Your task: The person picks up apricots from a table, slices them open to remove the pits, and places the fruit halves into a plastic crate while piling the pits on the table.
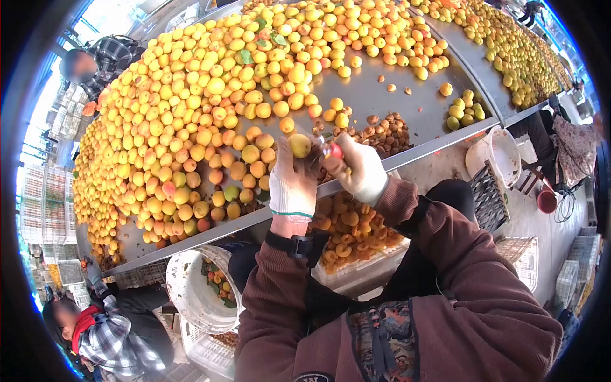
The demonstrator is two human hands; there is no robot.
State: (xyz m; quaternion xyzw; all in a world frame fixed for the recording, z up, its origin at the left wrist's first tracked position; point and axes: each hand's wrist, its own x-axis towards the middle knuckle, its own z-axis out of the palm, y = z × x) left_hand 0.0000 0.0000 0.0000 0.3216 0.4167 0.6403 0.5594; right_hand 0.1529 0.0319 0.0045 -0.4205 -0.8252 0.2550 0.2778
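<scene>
My left hand [293, 181], in a white knit glove, is closed around a yellow apricot [300, 145] at the table's front edge. Just to its right, my right hand [361, 169], also gloved, grips a small red-handled tool [333, 151]. The tool's working end is too blurred to make out. Apricots [191, 121] cover much of the metal table [407, 105] beyond my hands. Brown apricot pits [389, 132] lie heaped behind my right hand. Below the edge, a crate holds halved apricots [347, 232].
A white bucket [184, 280] with fruit and leaves stands left of my legs. Another white bucket [490, 153] and a crate [519, 254] are at right. People sit at lower left [121, 337] and upper left [105, 63]. Greenish apricots [466, 109] form a small group.
</scene>
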